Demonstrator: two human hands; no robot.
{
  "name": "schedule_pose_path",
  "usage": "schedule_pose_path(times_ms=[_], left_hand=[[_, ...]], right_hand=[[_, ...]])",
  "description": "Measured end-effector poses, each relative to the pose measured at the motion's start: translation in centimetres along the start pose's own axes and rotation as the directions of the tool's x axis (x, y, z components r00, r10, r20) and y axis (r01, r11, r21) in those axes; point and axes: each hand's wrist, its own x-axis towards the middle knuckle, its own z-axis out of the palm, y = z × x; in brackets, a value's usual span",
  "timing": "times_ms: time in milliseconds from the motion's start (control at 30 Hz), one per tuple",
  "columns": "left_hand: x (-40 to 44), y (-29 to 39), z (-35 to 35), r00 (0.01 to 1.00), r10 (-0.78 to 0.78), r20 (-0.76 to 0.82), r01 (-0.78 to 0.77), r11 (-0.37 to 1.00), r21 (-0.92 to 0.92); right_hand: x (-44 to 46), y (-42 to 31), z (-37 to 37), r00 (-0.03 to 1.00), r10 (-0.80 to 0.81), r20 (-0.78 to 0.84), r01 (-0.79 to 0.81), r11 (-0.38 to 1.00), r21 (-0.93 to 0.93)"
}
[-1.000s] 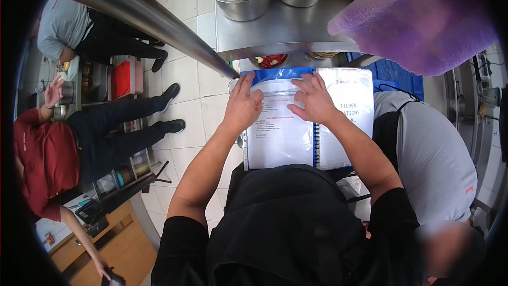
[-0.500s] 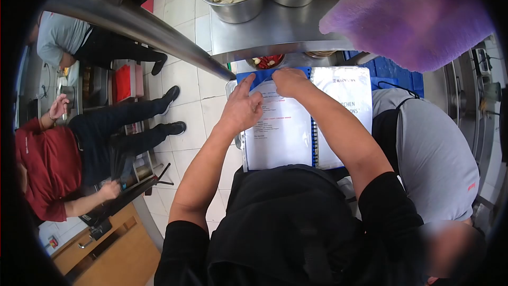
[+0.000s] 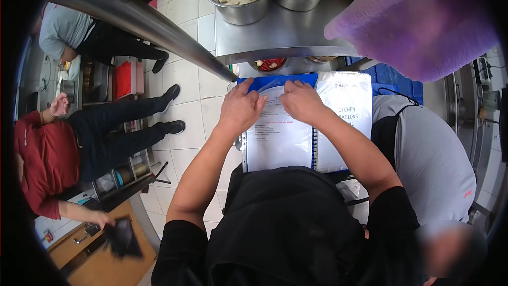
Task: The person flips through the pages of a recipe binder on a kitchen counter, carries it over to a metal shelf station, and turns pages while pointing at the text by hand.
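An open ring binder [image 3: 315, 151] with clear plastic sleeves lies in front of me, above my dark clothing. Its near-left page [image 3: 280, 153] is printed with black and red lines; the right page [image 3: 344, 95] carries larger title lettering. Along the top of the left page shows a blue sheet [image 3: 278, 81]. My left hand [image 3: 242, 108] grips the plastic sleeve at its upper left, thumb apart from the fingers. My right hand [image 3: 301, 103] is closed at the sleeve's top right, fingertips curled over the edge by the blue sheet. Both hands partly hide the upper text.
Beyond the binder is a steel counter [image 3: 264, 39] with two metal pots [image 3: 246, 13] of pale cut pieces. A bowl [image 3: 269, 64] of red pieces sits below. A purple cloth [image 3: 418, 26] hangs close. People stand left and a person in grey [image 3: 434, 153] is at right.
My right hand has shifted right and slightly down along the sleeve's top, uncovering more of the blue sheet. My left hand has barely moved. The person in red has swung a dark object downward.
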Motion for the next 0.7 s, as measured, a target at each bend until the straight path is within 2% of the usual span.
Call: schedule_pose_path(times_ms=[100, 133, 233, 333, 433, 633, 700], left_hand=[[-0.1, 1.8, -0.8, 0.999, -0.022, 0.035, 0.019, 0.996, 0.085], [-0.1, 2.4, -1.1, 0.998, -0.021, 0.059, 0.014, 0.993, 0.120], [0.5, 3.5, -1.5, 0.944, -0.164, 0.288, 0.129, 0.982, 0.138], [0.7, 3.2, -1.1, 0.914, -0.178, 0.365, 0.111, 0.974, 0.196], [0.6, 3.1, -0.8, 0.920, -0.171, 0.353, 0.096, 0.971, 0.221], [-0.2, 3.4, -1.6, 0.930, -0.148, 0.336, 0.076, 0.973, 0.219], [-0.2, 3.8, -2.1, 0.932, -0.148, 0.331, 0.076, 0.973, 0.218]], right_hand=[[-1.3, -0.3, 0.8, 0.998, -0.065, -0.015, 0.065, 0.998, -0.014], [-1.4, -0.5, 0.7, 0.995, -0.040, 0.087, 0.043, 0.998, -0.035], [-1.9, -0.9, 0.2, 0.976, 0.004, 0.217, -0.005, 1.000, 0.001], [-2.0, -1.2, -0.6, 0.938, 0.027, 0.344, -0.024, 1.000, -0.012], [-2.2, -1.8, -2.2, 0.876, 0.004, 0.482, 0.016, 0.999, -0.038], [-4.1, -2.3, -2.0, 0.935, -0.074, 0.348, 0.102, 0.993, -0.063], [-4.5, -2.5, -2.3, 0.933, -0.090, 0.348, 0.127, 0.988, -0.084]])
